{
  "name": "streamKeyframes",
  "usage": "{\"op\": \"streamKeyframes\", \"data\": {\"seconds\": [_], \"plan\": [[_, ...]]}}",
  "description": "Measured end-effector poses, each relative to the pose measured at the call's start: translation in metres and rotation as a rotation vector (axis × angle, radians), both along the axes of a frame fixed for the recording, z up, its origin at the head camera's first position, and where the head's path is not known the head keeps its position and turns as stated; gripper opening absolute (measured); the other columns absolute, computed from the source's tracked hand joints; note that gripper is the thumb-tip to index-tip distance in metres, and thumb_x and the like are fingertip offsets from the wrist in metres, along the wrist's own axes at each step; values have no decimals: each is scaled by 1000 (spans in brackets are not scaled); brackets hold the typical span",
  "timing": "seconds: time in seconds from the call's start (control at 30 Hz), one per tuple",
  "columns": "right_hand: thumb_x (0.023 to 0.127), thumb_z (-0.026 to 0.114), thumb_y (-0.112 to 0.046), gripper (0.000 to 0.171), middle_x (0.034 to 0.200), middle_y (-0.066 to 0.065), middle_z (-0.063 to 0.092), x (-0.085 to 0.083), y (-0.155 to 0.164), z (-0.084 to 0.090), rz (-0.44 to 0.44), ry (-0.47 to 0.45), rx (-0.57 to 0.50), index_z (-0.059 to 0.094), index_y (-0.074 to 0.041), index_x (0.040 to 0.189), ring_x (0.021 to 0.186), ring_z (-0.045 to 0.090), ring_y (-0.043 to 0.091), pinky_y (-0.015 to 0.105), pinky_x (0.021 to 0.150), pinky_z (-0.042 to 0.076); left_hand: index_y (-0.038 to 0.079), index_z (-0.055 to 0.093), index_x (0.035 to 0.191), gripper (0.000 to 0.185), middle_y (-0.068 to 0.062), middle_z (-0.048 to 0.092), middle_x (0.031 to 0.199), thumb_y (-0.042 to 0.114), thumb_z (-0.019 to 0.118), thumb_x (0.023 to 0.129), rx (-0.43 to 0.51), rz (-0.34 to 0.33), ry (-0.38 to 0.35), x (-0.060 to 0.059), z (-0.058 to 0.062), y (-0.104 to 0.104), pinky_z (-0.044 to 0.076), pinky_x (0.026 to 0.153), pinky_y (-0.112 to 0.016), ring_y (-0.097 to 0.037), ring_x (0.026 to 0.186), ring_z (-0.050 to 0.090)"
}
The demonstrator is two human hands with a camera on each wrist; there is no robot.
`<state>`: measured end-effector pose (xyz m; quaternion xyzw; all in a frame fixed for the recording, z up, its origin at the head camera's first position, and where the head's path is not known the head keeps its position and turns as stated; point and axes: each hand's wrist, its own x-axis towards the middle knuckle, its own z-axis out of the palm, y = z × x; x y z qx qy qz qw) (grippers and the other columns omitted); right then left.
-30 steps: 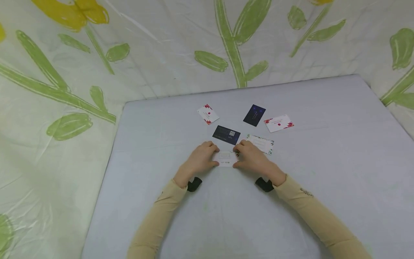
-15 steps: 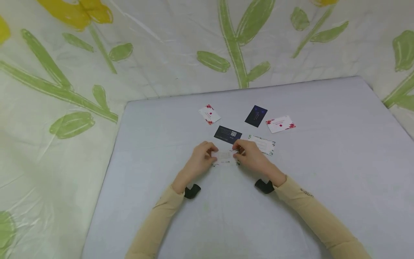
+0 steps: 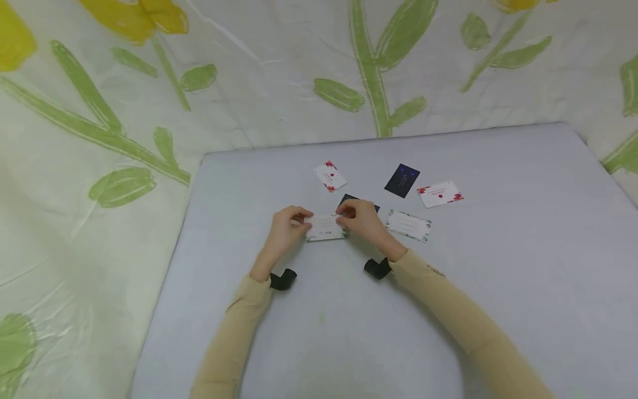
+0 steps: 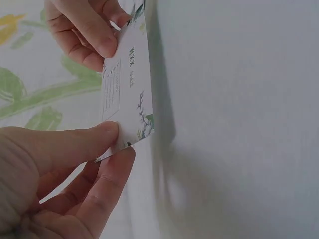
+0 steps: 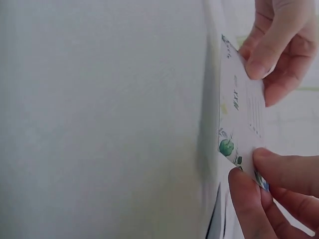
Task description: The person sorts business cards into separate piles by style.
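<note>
A white business card [image 3: 325,228] with green leaf corners is held between both hands, tilted up off the table. My left hand [image 3: 285,230] pinches its left end between thumb and fingers; the left wrist view shows the thumb on the printed face of the card [image 4: 130,84]. At the other end my right hand [image 3: 365,223] pinches the card the same way. Behind the right hand lies a dark card [image 3: 352,198], partly covered by it. A second leaf-bordered white card [image 3: 408,225] lies flat just to the right of that hand.
Farther back on the pale table [image 3: 498,266] lie a white card with red flowers [image 3: 330,176], a dark blue card [image 3: 402,180] and another red-flowered card [image 3: 440,194]. A flower-patterned sheet [image 3: 279,77] hangs behind the table's back edge.
Both hands have lifted the leaf-cornered card from the table and carried it left and slightly away. The second leaf-bordered card is now uncovered, while the dark card is more hidden.
</note>
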<state>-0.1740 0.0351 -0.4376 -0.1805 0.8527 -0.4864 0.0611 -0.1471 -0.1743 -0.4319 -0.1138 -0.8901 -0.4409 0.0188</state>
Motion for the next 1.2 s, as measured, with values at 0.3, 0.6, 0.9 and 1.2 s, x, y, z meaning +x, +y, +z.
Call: {"op": "streamKeyframes", "data": {"seconds": [0.3, 0.6, 0.9, 1.2], "plan": [[80, 67, -2, 14, 83, 12, 61, -10, -16, -1, 37, 3, 138, 66, 3, 93, 76, 55, 20, 29, 68, 44, -6, 66, 93, 16, -16, 60, 85, -9, 67, 77, -92, 35, -1, -7, -9, -4, 49, 68, -32, -26, 79, 55], [78, 68, 1, 7, 76, 7, 53, -10, -23, 1, 85, 144, 293, 65, 2, 84, 73, 47, 19, 29, 65, 40, -6, 66, 90, 13, -15, 56, 79, -9, 66, 77, -196, 41, 19, -7, -8, 2, 40, 63, -28, -22, 70, 49], [83, 66, -5, 10, 86, 9, 58, -6, -22, 7, 143, 237, 453, 74, 0, 87, 83, 51, 22, 32, 74, 44, -4, 69, 82, 4, -15, 57, 92, -6, 66, 79, -305, 50, -29, -6, 0, 7, 45, 79, -38, -29, 89, 53], [89, 59, -6, 18, 90, 13, 60, -8, 16, 27, 169, 189, 253, 69, 5, 98, 83, 53, 23, 34, 73, 45, -3, 69, 96, 15, -16, 59, 99, 5, 63, 86, -390, 8, -2, -5, 17, 19, 45, 84, -39, -30, 97, 54]]}}
